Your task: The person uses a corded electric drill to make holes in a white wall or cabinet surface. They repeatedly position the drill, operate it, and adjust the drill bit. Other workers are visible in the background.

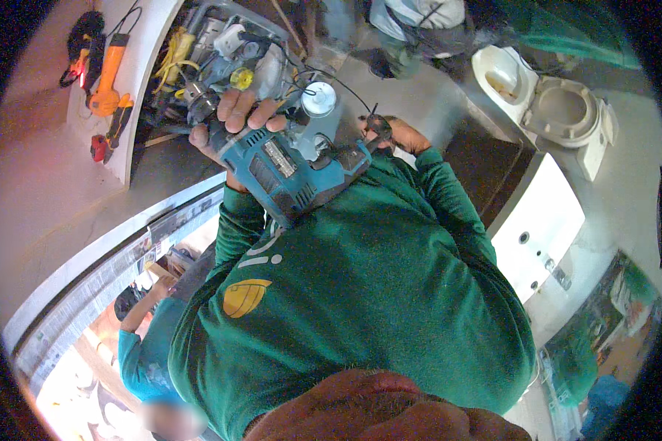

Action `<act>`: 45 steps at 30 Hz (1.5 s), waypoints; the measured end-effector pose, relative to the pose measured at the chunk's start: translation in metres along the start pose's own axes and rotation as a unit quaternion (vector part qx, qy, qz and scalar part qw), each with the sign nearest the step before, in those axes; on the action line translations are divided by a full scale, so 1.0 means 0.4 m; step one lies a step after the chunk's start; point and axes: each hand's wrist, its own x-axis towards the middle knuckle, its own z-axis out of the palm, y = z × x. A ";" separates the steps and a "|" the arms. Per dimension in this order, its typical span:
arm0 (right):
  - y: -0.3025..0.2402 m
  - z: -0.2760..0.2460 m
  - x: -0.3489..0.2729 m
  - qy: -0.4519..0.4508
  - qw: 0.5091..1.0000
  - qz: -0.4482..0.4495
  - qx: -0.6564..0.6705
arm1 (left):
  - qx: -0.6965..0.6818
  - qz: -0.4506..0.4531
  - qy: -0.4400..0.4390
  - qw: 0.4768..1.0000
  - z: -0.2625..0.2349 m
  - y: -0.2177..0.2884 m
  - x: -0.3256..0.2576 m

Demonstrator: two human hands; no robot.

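Note:
A teal and dark grey rotary hammer drill (266, 170) is held tilted in front of my green-sleeved chest, its chuck (201, 103) toward the far left. My left hand (237, 117) wraps the drill's front end, fingers curled over the top of the housing just behind the chuck. At the other end, by the rear handle (349, 160), my right hand (401, 135) is closed around the black cord (377, 126) where it leaves the handle. Part of the right hand's grip is hidden by the cord and handle.
Beyond the drill, a crate (272, 23) is heaped with tools and cables. An orange-handled tool (107, 77) lies on a ledge at left. A toilet (563, 110) and a white basin (541, 224) stand at right. Another person (151, 353) in teal is at lower left.

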 end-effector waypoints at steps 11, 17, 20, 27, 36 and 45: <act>-0.067 0.059 0.177 -0.179 0.906 -0.153 -0.351 | 0.037 0.041 0.038 0.998 0.031 -0.018 -0.011; -0.083 0.110 0.225 -0.174 0.943 -0.033 -0.282 | 0.074 0.016 0.073 0.994 0.036 0.006 0.010; -0.116 0.107 0.243 -0.175 0.956 0.014 -0.235 | 0.117 0.034 0.092 0.988 0.057 0.017 -0.006; -0.335 0.067 0.249 -0.216 0.965 0.081 0.127 | 0.145 0.076 0.085 0.983 0.079 0.046 -0.093; -0.490 -0.032 0.070 -0.273 0.943 -0.142 0.128 | 0.166 0.153 0.107 0.968 0.040 -0.115 0.010; -0.496 -0.154 -0.051 -0.261 0.960 -0.105 -0.003 | 0.199 0.225 0.211 0.930 0.100 -0.313 0.067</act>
